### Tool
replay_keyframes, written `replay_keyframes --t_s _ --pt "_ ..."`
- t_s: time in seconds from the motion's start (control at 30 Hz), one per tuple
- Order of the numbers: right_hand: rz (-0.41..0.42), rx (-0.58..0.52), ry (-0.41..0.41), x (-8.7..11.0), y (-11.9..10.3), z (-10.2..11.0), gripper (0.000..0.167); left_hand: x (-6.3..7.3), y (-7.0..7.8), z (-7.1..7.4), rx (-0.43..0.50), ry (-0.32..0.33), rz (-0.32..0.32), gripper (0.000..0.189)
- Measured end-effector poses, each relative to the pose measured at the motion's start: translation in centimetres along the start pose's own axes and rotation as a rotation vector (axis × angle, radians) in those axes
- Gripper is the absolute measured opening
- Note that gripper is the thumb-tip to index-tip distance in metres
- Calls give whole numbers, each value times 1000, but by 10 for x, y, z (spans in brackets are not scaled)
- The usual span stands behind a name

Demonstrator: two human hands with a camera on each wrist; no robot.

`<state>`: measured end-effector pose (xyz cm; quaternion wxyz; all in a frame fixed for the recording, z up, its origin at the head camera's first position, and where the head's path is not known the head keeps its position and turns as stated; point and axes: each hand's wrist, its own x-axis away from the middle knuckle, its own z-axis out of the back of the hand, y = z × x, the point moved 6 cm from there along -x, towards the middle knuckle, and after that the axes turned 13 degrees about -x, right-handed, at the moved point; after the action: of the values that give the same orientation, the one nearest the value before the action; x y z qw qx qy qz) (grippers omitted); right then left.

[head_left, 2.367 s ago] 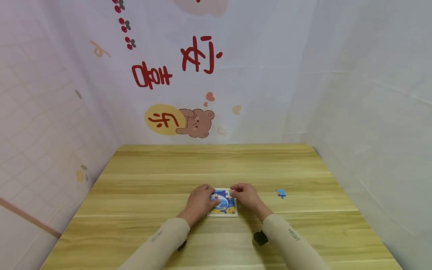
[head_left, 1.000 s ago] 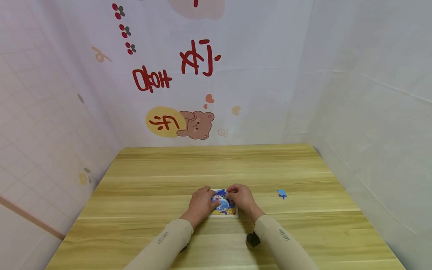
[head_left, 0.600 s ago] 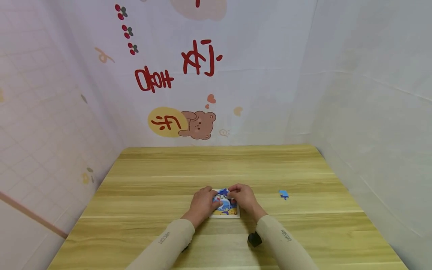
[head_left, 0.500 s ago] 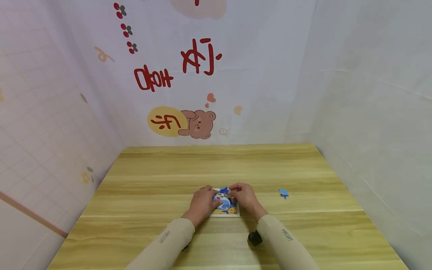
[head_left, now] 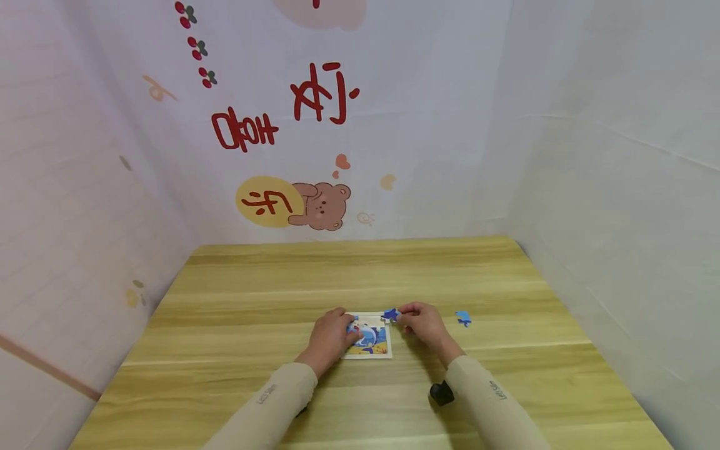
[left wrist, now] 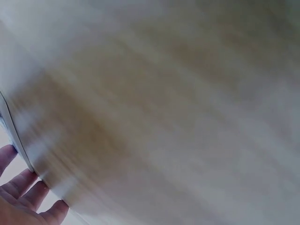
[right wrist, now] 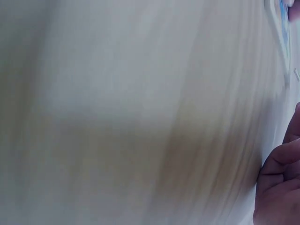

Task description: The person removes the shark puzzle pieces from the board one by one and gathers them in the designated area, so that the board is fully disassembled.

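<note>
A small jigsaw puzzle [head_left: 368,337] with a blue whale picture lies in a white-edged tray [head_left: 371,357] on the table. A pale bare strip shows along its far side. My left hand [head_left: 329,339] rests over the tray's left side, thumb on the picture; in the left wrist view its spread fingertips [left wrist: 57,208] are at the tray's edge. My right hand [head_left: 423,322] pinches a blue puzzle piece [head_left: 390,314] between thumb and index finger, overlapping the tray's far right corner. In the right wrist view, its curled fingers show at the edge, the piece out of sight.
Another light-and-dark-blue puzzle piece [head_left: 463,318] lies on the wooden table [head_left: 270,281], to the right of my right hand. Pale printed cloth [head_left: 439,156] hangs behind the table and at both sides. A black device [head_left: 441,393] sits under the right sleeve.
The dark blue piece has come away from the far side of the puzzle and moved right, pinched in my right hand. The pale strip beneath is now exposed. My left hand stays on the tray.
</note>
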<state>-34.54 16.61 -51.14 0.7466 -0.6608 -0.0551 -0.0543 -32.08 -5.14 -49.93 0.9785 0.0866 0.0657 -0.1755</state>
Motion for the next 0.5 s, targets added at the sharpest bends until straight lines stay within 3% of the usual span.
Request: replay_keyframes --t_s 0.27,0.5 --pt "-27 40 17 3 4 41 17 1 -1 1 23 -36 31 43" --pt "-13 79 9 6 1 68 19 4 1 3 34 -19 23 42"
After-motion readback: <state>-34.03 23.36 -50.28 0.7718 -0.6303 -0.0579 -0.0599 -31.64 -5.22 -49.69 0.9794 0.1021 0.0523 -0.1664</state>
